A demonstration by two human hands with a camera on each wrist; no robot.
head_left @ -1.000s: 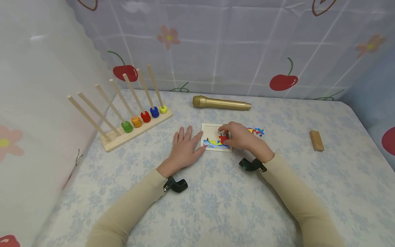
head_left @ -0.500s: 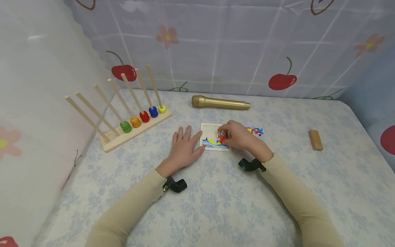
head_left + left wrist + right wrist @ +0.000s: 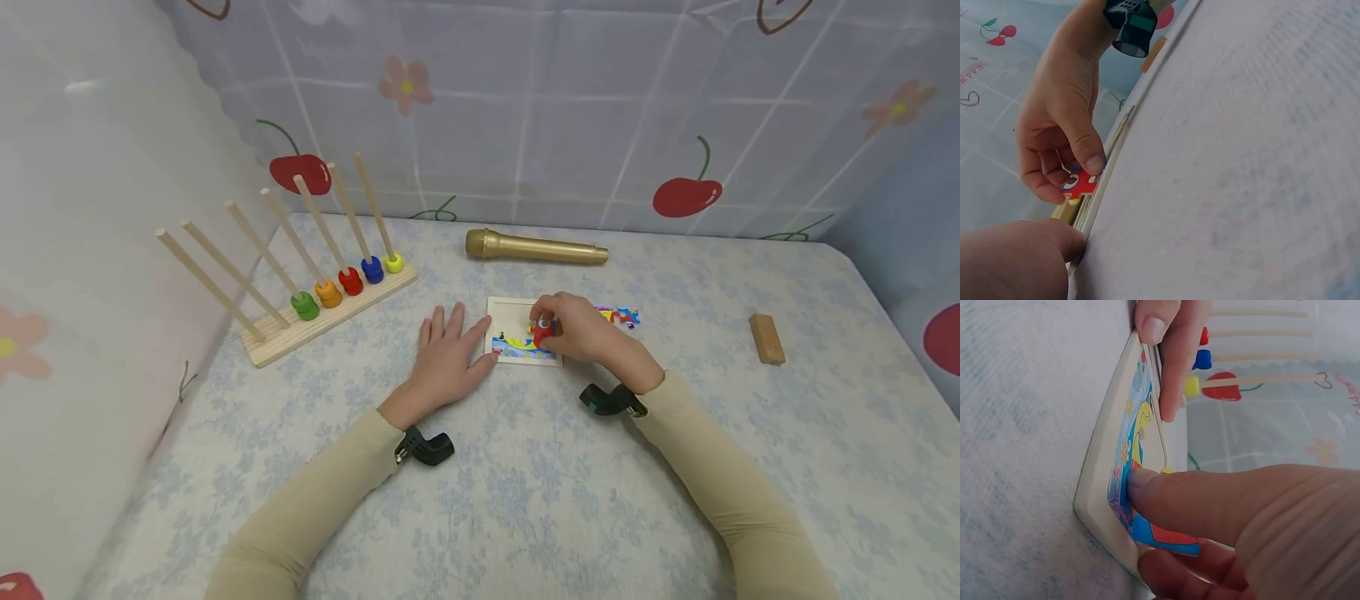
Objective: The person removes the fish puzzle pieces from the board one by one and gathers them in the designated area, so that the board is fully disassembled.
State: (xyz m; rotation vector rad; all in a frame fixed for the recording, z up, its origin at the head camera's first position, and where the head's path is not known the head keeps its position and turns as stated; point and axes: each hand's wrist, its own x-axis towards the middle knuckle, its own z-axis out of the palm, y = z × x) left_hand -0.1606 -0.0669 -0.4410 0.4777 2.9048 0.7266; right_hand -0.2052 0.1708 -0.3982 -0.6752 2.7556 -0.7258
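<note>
A red puzzle piece (image 3: 543, 333) with a round eye is pinched between thumb and fingers of my right hand (image 3: 585, 333). It sits over the lower right of a shallow wooden puzzle tray (image 3: 513, 310). In the left wrist view the red piece (image 3: 1080, 185) is tilted up from the tray. Blue and yellow pieces (image 3: 1127, 437) lie along the tray's near side in the right wrist view. My left hand (image 3: 446, 358) rests flat with spread fingers; its thumb and forefinger touch the tray's left edge. Loose colourful pieces (image 3: 624, 317) lie right of the tray, partly behind my right hand.
A gold microphone (image 3: 540, 248) lies behind the tray. At the left stands a wooden peg rack (image 3: 337, 321) with coloured beads on several pegs. A small wooden block (image 3: 767, 339) lies far right. Printed curtains hang behind and beside the table.
The red piece has tilted up a little in my right hand's pinch, and its eye shows more. My left hand stays at the tray's edge.
</note>
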